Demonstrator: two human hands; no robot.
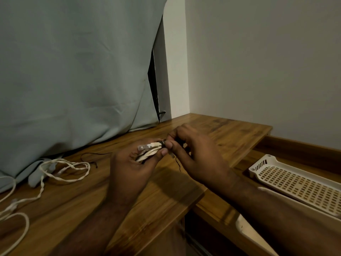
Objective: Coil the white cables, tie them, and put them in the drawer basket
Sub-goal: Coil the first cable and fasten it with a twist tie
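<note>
loose white cables (pixel 60 169) sprawled on wooden worktop (pixel 166 189) at far left, beside grey curtain (pixel 73 71). left hand (pixel 129 169) clamped around coiled white cable bundle (pixel 149 149), held above worktop. right hand (pixel 195 156) pinching thin dark tie (pixel 178 163) at bundle's end, fingers curled. white slotted drawer basket (pixel 295 183) at far right, below worktop level.

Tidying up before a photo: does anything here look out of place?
Yes. Loose white cables sprawl uncoiled across the desk's left side, and a spare black tie lies beside them.
</note>
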